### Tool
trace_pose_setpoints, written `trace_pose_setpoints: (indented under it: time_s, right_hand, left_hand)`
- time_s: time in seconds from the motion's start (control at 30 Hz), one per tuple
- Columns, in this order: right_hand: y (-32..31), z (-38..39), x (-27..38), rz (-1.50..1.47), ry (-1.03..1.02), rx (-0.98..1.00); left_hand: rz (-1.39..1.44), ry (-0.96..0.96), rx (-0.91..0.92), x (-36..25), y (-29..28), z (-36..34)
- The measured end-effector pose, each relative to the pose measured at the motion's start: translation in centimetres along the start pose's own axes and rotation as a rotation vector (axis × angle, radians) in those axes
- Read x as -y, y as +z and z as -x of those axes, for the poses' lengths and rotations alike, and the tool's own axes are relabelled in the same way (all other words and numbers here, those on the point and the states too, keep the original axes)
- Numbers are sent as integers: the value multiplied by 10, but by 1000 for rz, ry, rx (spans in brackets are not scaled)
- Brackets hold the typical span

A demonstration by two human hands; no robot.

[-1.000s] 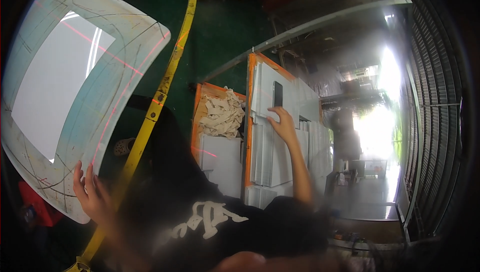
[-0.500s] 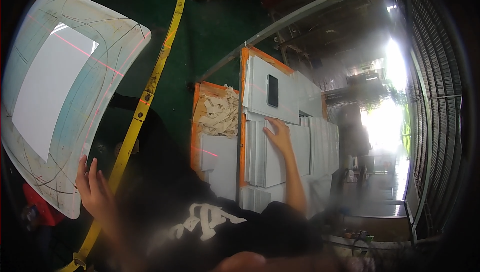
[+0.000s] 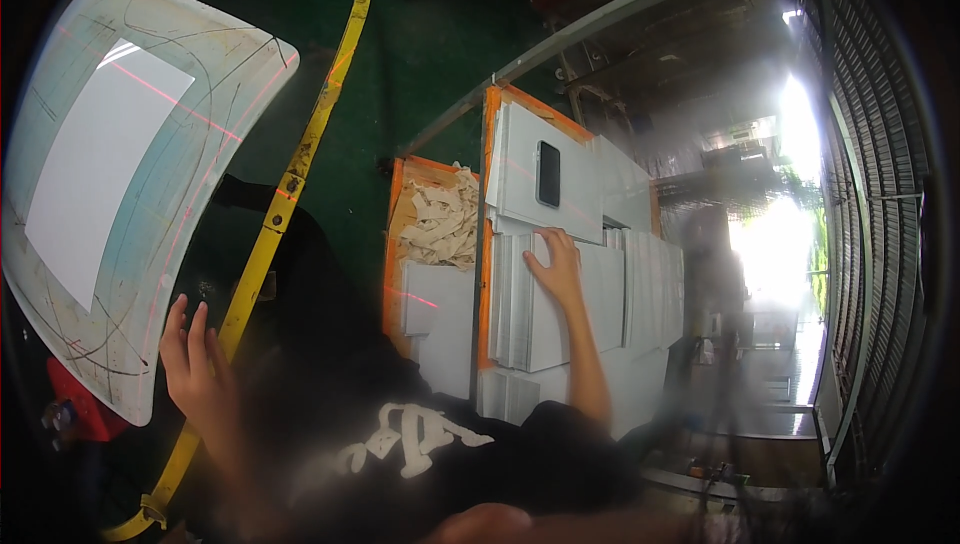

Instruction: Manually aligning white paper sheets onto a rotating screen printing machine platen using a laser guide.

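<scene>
My left hand (image 3: 200, 369) is beside the near right corner of a pale, worn table (image 3: 150, 274), its fingers apart and nothing in them. On that table lies a white rectangular sheet (image 3: 110, 174), crossed by a red laser line. To the right, my right hand (image 3: 558, 272) rests with thumb and fingers spread on the top of a stack of white panels (image 3: 575, 304). A dark phone (image 3: 548, 174) lies on the neighbouring stack of white panels (image 3: 515, 169), just beyond my right fingertips.
A yellow metal bar (image 3: 300, 159) runs between the table and the stacks. Cream scraps (image 3: 440, 219) fill part of an orange-edged compartment (image 3: 392, 244). A grey frame rail (image 3: 650, 4) crosses above the panels. Below the table's near corner is a red object (image 3: 80, 404).
My left hand has moved slightly up and to the right, its fingers now clear of the table edge. My right hand remains on the panel stack. The whole view has shifted a little.
</scene>
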State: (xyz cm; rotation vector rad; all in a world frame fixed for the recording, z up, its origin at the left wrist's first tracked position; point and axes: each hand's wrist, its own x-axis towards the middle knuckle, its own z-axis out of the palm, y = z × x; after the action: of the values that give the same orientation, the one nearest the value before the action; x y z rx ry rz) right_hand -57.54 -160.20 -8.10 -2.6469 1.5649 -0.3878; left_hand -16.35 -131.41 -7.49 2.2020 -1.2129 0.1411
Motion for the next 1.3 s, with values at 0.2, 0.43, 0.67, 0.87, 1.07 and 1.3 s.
trace_pose_setpoints:
  time_s: [0.2,0.43,0.67,0.87,1.07,1.3]
  right_hand:
    - [3,2,-6,-92,54,-7]
    - [7,4,-7,-121,62,-37]
    - [16,7,-13,-130,30,-92]
    - [21,7,-11,-298,58,-180]
    - [21,3,-11,-241,14,-189]
    - [18,5,-9,-201,12,-162]
  left_hand:
    - [-11,4,-19,-4,-7,0]
    - [-42,35,-56,-10,-4,-4]
    - [-55,29,-43,-15,-1,-7]
    - [-54,-35,33,-13,-2,-4]
    - [-29,-5,11,-12,1,-4]
    - [-13,18,17,-11,2,-5]
